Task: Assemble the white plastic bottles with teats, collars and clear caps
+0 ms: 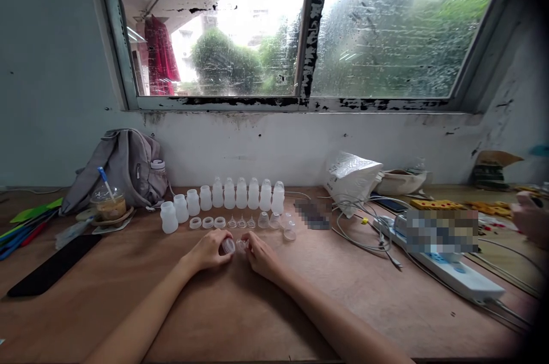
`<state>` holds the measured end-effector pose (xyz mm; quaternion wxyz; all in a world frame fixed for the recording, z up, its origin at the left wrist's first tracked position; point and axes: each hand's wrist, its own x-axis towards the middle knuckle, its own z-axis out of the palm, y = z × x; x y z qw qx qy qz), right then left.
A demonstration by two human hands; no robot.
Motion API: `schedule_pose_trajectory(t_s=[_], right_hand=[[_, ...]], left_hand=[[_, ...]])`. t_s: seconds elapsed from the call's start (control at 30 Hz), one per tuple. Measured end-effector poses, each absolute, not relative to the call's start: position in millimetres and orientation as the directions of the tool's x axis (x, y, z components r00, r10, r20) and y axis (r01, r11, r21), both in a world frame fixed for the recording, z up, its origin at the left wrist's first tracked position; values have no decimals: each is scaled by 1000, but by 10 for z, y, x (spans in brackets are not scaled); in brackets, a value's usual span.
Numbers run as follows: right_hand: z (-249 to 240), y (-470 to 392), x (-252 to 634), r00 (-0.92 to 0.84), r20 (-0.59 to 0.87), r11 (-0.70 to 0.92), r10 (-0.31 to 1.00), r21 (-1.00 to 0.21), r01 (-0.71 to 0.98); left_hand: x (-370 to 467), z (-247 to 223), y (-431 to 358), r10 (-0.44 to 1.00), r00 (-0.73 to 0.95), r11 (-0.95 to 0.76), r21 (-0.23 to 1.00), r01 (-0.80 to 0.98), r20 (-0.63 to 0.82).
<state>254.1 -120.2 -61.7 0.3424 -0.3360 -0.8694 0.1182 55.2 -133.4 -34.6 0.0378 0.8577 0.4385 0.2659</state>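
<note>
Close together over the middle of the table are my left hand [211, 250] and my right hand [259, 254]. My left fingers wrap round a whitish bottle collar ring [229, 246], its opening turned towards the right hand. A small clear silicone nipple [241, 245] is pinched in my right fingers, partly hidden by them. Just beyond lie three collar rings [208, 222], three clear nipples [241, 222] and several clear caps [263, 220]. Behind these stand several open, frosted baby bottle bodies [168, 218] at the left and several capped baby bottles [241, 194] at the right.
Left are a grey backpack [128, 167], an iced drink cup [108, 204], a black strip [55, 267] and coloured tools [26, 238]. Right are a white bag [349, 178], cables [360, 244] and a power strip [467, 281]. Another person's hand [529, 218] shows at the far right.
</note>
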Motion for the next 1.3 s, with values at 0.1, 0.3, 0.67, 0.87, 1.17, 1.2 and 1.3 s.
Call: schedule_pose_trajectory(t_s=[0.1, 0.3, 0.67, 0.87, 1.17, 1.2, 1.3], right_hand=[[-655, -1106, 2567, -466, 475, 664, 746, -480, 574], [-653, -965, 2464, -425, 429, 595, 797, -437, 675], [-675, -693, 2088, -444, 472, 614, 762, -308, 727], [-712, -657, 2099, -435, 460, 613, 774, -374, 696], [-737, -645, 2110, -393, 488, 609, 779, -441, 659], [-736, -646, 2112, -389, 489, 606, 781, -444, 660], [-734, -646, 2121, -367, 498, 596, 785, -451, 664]], left_hand=[[406, -363, -1280, 847, 401, -503, 281, 817, 350], [153, -352, -1193, 963, 86, -142, 210, 967, 257], [-63, -312, -1168, 972, -176, 150, 165, 975, 158], [-57, -306, -1160, 965, -201, 176, 155, 972, 166], [-59, -378, -1128, 942, -180, 151, 122, 981, 282], [-46, -381, -1127, 935, -173, 142, 119, 983, 311], [17, -399, -1127, 909, -144, 108, 113, 988, 391]])
